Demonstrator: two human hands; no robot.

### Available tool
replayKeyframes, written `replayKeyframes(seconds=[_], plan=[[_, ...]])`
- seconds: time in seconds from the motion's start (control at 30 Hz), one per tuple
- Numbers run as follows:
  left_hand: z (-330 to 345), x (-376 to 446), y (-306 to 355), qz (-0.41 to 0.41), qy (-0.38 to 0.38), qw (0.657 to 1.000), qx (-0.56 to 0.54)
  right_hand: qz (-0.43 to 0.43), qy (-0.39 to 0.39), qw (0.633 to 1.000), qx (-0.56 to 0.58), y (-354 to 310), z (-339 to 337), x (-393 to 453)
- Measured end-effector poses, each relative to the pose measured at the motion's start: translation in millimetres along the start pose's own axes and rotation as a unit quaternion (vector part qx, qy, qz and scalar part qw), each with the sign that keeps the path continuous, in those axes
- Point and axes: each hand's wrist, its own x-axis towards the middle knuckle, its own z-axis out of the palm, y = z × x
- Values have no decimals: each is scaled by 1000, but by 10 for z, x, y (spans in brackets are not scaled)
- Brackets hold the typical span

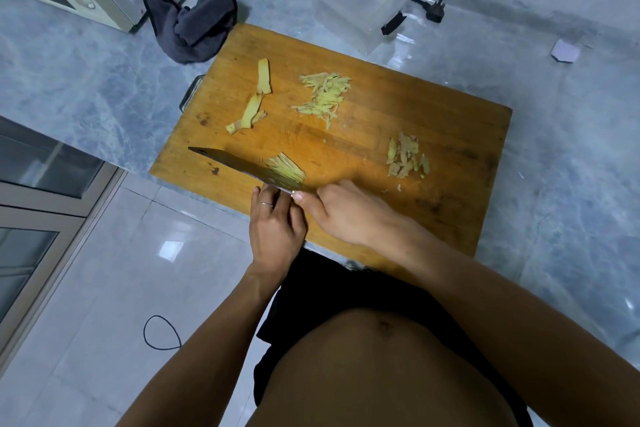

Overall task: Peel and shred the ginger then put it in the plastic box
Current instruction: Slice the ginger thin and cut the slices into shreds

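At near edge of the cutting board (433, 135), right hand (349, 211) w/ grip clamped on knife (242, 166); left hand (277, 222) fingers straight against blade, by cut ginger (287, 168). Shreds (323, 95) mid-board; plastic box (363, 0) beyond far edge on desk (86, 87).

- I count one cutting board (398, 149), centre frame.
- One knife (242, 166), lower left of it.
- Two peel strips (256, 97).
- Three shredded ginger piles (323, 95).
- One plastic box (363, 0), top.
- One grey cloth (194, 28), upper left.
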Motion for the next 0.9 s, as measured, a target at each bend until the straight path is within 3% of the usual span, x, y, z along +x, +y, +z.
replayKeyframes(seconds=[0.33, 0.9], plan=[[-56, -7, 56, -5, -51, 999, 0, -13, 7, 999, 39, 122, -65, 50], [-67, 1, 100, -13, -47, 999, 22, -20, 22, 999, 20, 189, -9, -141]])
